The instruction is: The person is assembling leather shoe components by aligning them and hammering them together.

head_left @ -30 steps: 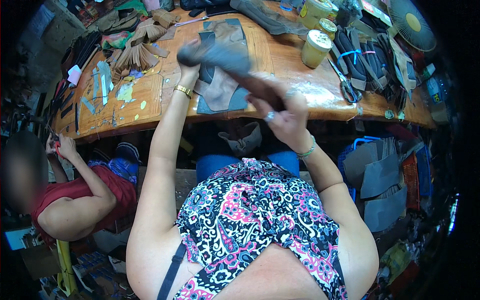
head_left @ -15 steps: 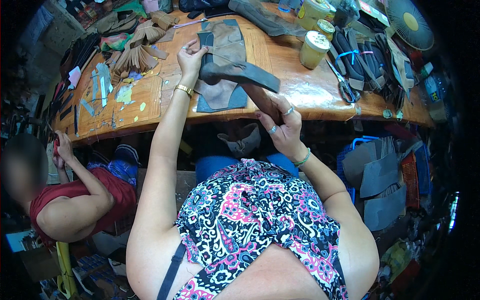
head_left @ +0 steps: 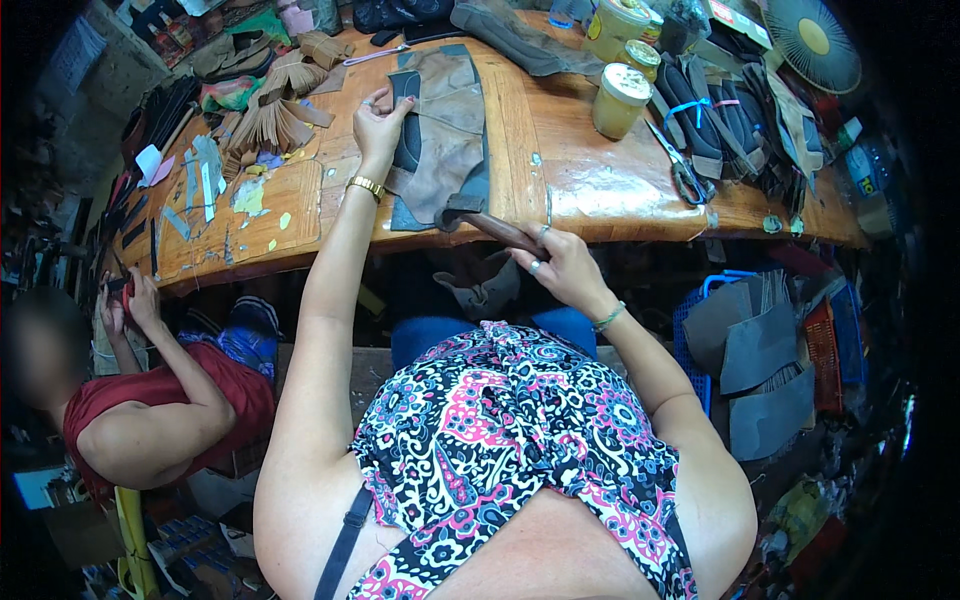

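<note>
A brown leather piece [head_left: 449, 115] lies over a dark backing sheet [head_left: 481, 190] near the front of the wooden table. My left hand [head_left: 380, 135] is at its left side, thumb and curled fingers closed at the edge of a dark strip [head_left: 408, 140]. What lies under the fingertips is partly hidden. My right hand [head_left: 567, 268] grips the wooden handle of a hammer [head_left: 505, 232]. The hammer's dark metal head is low by the table's front edge, beside the lower right corner of the leather.
Jars [head_left: 621, 100] of yellowish paste, scissors [head_left: 682, 168] and bundled dark leather parts [head_left: 690, 110] are at the right. Fanned brown pieces [head_left: 275, 125] and scraps lie left. A co-worker [head_left: 160, 410] in a red top sits at the left; a blue crate [head_left: 697, 330] stands right.
My right hand has lowered the hammer from above the leather down toward the table's front edge and turned its head. My left hand stays at the leather's left side.
</note>
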Tool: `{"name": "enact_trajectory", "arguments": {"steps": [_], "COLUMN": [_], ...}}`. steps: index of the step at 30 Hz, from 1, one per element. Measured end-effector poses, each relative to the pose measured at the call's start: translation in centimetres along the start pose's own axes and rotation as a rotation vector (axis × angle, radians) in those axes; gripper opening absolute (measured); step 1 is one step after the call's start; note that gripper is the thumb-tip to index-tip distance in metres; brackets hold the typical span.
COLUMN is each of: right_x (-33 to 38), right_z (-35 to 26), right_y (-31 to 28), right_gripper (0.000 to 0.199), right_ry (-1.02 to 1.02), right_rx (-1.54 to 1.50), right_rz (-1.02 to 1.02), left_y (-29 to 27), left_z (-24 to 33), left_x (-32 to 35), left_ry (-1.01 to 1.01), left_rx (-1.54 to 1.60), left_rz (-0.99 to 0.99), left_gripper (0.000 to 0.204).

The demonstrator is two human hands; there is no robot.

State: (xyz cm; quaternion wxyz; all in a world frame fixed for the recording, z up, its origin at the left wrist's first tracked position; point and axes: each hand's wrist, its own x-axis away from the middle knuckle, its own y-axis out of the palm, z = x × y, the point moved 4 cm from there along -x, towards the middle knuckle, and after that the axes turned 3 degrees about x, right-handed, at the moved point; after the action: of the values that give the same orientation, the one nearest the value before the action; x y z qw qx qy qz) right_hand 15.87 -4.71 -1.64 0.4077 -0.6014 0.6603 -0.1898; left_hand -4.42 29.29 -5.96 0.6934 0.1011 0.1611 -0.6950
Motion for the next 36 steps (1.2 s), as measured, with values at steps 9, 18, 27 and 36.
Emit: {"name": "enact_trajectory", "arguments": {"steps": [9, 18, 27, 36], "right_x": [1.2, -5.0, -13.4, -11.3], "right_z": [7.2, 3.2, 4.3, 3.8], "right_y": [-6.8, -4.0, 2.2, 1.6], "right_gripper": [0.034, 0.038, 0.046, 0.041], "right_ry": [0.075, -0.153, 0.074, -0.072], "right_rx": [0.361, 0.234, 0.58, 0.595], "right_rz": [0.581, 0.591, 0.263, 0.317], "left_y": [-5.5, -6.7, -4.2, -4.2], "left_z": [9.8, 8.7, 11.4, 11.8], "left_x": [5.7, 13.8, 15.1, 15.7], "left_ry": [0.004, 0.329, 0.196, 0.239], "left_rx": [0.35, -0.591, -0.74, -0.731], "left_rz": [-0.366, -0.386, -0.205, -0.194], "left_gripper": [0.051, 0.052, 0.059, 0.054]}}
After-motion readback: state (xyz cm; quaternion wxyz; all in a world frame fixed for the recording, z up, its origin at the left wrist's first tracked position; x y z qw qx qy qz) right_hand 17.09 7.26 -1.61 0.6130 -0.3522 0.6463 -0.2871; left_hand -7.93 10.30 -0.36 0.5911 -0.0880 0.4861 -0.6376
